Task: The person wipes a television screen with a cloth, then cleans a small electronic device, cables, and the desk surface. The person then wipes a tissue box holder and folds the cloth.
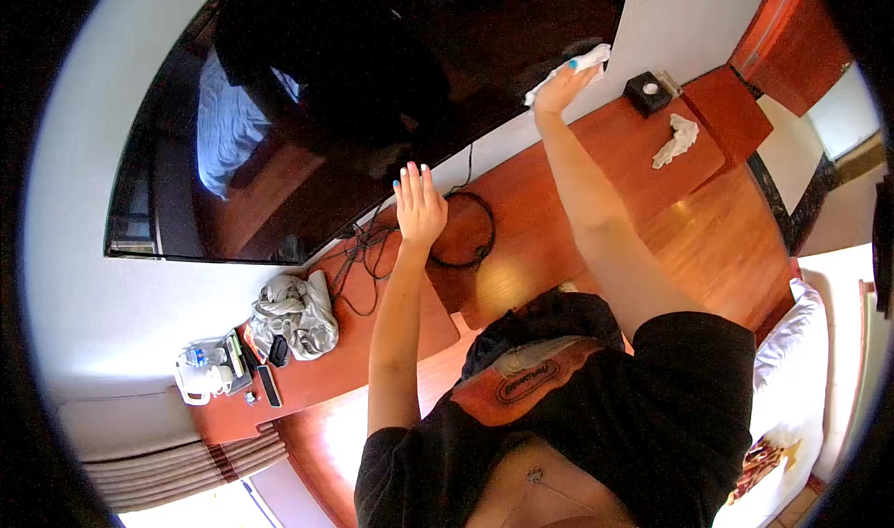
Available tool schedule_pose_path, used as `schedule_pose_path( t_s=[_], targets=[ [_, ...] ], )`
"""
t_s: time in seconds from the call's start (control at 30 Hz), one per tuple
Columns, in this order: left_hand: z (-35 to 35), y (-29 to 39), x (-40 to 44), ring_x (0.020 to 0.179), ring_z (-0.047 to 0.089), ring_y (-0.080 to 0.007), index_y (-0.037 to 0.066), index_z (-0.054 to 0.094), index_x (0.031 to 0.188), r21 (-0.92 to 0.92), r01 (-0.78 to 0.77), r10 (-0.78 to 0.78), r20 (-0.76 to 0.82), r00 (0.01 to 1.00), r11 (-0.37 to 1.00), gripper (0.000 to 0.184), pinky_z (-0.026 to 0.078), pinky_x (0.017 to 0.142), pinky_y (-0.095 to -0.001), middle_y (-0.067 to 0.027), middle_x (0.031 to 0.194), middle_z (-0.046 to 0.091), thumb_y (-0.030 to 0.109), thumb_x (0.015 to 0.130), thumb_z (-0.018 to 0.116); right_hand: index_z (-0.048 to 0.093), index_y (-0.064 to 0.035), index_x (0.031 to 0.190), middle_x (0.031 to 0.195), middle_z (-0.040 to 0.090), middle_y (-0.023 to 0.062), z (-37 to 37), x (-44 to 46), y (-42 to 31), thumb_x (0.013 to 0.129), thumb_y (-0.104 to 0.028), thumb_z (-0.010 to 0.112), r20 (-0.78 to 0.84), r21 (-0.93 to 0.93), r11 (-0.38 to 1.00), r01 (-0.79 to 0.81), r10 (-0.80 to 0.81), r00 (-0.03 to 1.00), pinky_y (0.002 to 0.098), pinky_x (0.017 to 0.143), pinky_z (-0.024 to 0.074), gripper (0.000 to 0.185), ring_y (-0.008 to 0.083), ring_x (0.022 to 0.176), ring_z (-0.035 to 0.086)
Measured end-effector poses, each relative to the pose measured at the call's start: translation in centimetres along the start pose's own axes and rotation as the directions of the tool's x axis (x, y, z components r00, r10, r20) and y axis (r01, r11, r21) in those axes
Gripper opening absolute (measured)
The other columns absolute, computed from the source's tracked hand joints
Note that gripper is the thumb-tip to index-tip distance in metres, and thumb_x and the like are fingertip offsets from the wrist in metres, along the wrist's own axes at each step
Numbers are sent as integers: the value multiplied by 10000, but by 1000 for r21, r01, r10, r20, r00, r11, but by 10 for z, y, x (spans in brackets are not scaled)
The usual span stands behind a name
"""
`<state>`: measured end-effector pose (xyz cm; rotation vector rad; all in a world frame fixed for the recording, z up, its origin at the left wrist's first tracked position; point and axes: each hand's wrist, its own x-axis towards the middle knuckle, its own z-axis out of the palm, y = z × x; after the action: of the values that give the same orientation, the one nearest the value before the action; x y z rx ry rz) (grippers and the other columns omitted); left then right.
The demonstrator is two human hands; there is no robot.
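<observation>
A large dark television [372, 81] with a glossy, reflective screen hangs on the wall in front of me. My right hand [559, 88] presses a folded white tissue [589, 60] against the screen near its lower right corner. Fingers of that hand are partly hidden behind the tissue. My left hand [422, 213] is raised at the television's lower edge, its fingers stretched out and holding nothing. Whether its fingertips touch the screen, I cannot tell.
Below the television runs a reddish wooden desk [587, 174] with black cables [489, 239]. A black tissue box [646, 94] and a crumpled tissue [677, 142] lie right. Grey fabric [293, 316], a remote control [269, 385] and a white kettle [194, 382] are left.
</observation>
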<state>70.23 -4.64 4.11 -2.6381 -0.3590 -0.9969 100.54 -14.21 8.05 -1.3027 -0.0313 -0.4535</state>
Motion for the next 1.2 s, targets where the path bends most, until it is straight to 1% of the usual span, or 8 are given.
schedule_pose_path(
  t_s=[0.07,0.17,0.2,0.33,0.43,0.67,1.03,1.2],
  targets=[
    [8,14,10,1255,330,-407,-32,327,1328,-9,13,-13,-3,1000,1000,590,329,988,-520,-260,1378,303,108,796,540,79,37,1410,1478,80,203,-5,23,-3,947,-301,307,-60,-80,997,-1,-4,998,365,1107,96,617,324,1361,118],
    [18,32,21,1258,325,-400,-30,322,1328,-12,18,-19,-14,1000,1000,597,324,994,-513,-255,1379,302,99,789,543,122,21,1408,1460,108,225,-12,58,9,950,-281,327,-114,140,981,-131,148,982,375,1103,143,585,349,1340,172],
    [19,38,24,1262,321,-390,-29,329,1323,-5,43,-43,18,999,999,597,318,1001,-506,-247,1382,298,95,782,547,174,30,1394,1417,226,234,-15,66,8,952,-305,323,-112,143,969,-202,218,969,377,1052,264,574,359,1259,324],
    [31,53,19,1265,318,-414,-39,318,1327,4,62,-62,51,997,998,615,315,1001,-515,-268,1380,296,138,785,550,249,50,1350,1303,393,268,-16,64,12,951,-325,313,-145,167,939,-300,324,935,385,999,331,551,373,1139,445],
    [32,61,12,1269,317,-404,-29,327,1327,7,88,-88,107,990,996,606,314,1008,-511,-257,1384,297,131,785,546,205,36,1362,1338,337,293,-16,56,16,958,-344,292,-103,191,894,-406,430,897,391,1018,311,561,366,1183,416],
    [22,53,-8,1250,360,-363,-15,352,1317,38,99,-105,175,979,994,576,304,1025,-482,-216,1385,316,143,795,539,376,38,1248,1219,474,169,4,-34,-11,969,-256,261,-42,391,805,-447,500,865,337,935,368,422,259,1061,471],
    [-36,-24,-73,1268,349,-298,-14,410,1290,3,8,-8,192,981,1000,538,290,1041,-421,-159,1391,343,107,774,499,335,49,1302,1291,430,205,20,-212,-59,960,-278,337,219,94,771,-630,601,769,336,951,351,473,289,1100,474],
    [-68,-71,-125,1290,317,-309,-18,375,1311,-12,5,-2,267,964,1000,565,267,1062,-422,-171,1412,297,113,778,508,414,-28,1002,885,495,87,35,-300,-64,942,-301,355,315,145,714,-685,623,716,335,705,449,285,212,779,514]
  ],
)
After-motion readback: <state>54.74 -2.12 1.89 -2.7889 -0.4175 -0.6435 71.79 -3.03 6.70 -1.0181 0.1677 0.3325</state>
